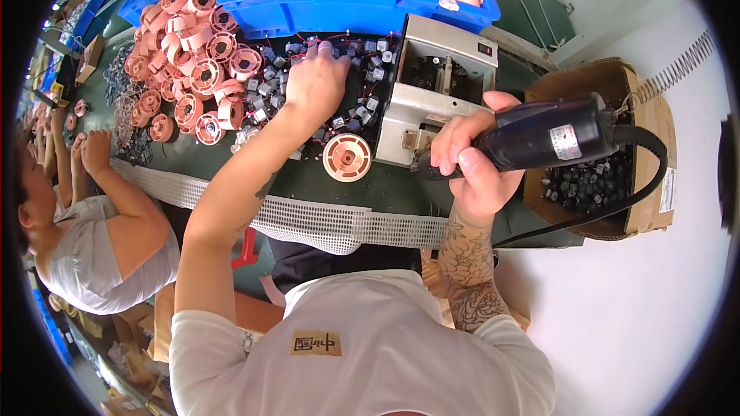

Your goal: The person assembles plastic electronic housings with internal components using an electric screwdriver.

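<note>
My left hand (316, 83) reaches into a heap of small grey motors (271, 81) with red wires. Its fingers curl downward, and their tips are hidden, so what they grip does not show. My right hand (479, 162) is wrapped round a black electric screwdriver (539, 135), tilted with its cable end to the right and its tip end near the metal box. A round pink plastic housing (347, 157) lies by itself on the green bench, below my left hand and left of a metal box (433, 88) with an open top and a switch.
Many pink housings (189, 69) are piled on the left, beside a blue bin (324, 9) of more. A cardboard box (655, 208) of dark small parts stands right, under a coil spring (682, 62). White mesh (339, 223) edges the bench. Another person (108, 254) sits left.
</note>
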A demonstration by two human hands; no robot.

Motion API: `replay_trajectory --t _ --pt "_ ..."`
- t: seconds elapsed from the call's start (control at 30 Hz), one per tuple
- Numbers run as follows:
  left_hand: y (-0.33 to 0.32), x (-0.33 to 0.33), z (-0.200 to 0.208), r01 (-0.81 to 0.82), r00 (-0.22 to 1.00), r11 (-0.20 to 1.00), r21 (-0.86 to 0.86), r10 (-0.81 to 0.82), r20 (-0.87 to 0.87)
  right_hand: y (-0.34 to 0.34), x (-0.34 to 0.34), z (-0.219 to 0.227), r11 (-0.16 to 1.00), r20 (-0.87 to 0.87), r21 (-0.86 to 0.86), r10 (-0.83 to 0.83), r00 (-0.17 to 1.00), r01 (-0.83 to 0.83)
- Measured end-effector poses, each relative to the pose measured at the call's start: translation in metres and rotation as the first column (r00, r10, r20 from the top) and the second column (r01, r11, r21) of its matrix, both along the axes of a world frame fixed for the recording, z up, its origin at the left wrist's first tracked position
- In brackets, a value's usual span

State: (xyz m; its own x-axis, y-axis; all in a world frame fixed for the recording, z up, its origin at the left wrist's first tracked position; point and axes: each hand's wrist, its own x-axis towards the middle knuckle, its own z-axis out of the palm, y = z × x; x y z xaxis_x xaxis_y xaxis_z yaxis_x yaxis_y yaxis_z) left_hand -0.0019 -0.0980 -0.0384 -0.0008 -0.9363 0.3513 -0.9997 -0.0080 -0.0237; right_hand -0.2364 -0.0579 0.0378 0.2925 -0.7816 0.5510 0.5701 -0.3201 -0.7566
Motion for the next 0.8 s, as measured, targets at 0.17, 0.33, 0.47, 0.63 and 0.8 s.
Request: replay_trajectory --t 0.17,0.33,0.47,0.63,0.8 --pt "0.041 0.013 0.053 0.156 0.811 0.963 -0.220 -0.252 -0.528 -0.001 -0.002 0.001 1.000 0.013 -0.031 0.006 1.000 -0.006" --pt "0.088 0.000 0.099 0.542 0.590 0.839 -0.044 -0.418 -0.691 0.003 0.001 0.005 0.997 0.138 0.073 -0.034 0.990 0.024" --pt "0.101 -0.009 0.090 0.624 0.630 0.782 0.016 -0.490 -0.603 0.001 -0.002 0.009 1.000 0.128 0.019 -0.025 0.991 0.022" --pt "0.109 -0.016 0.089 0.577 0.740 0.816 0.040 -0.501 -0.448 -0.001 -0.005 0.014 0.999 0.136 -0.013 -0.050 0.989 0.052" --pt "0.114 -0.016 0.082 0.565 0.754 0.825 -0.005 -0.519 -0.402 0.002 -0.006 0.017 0.995 0.115 -0.020 -0.093 0.989 0.096"
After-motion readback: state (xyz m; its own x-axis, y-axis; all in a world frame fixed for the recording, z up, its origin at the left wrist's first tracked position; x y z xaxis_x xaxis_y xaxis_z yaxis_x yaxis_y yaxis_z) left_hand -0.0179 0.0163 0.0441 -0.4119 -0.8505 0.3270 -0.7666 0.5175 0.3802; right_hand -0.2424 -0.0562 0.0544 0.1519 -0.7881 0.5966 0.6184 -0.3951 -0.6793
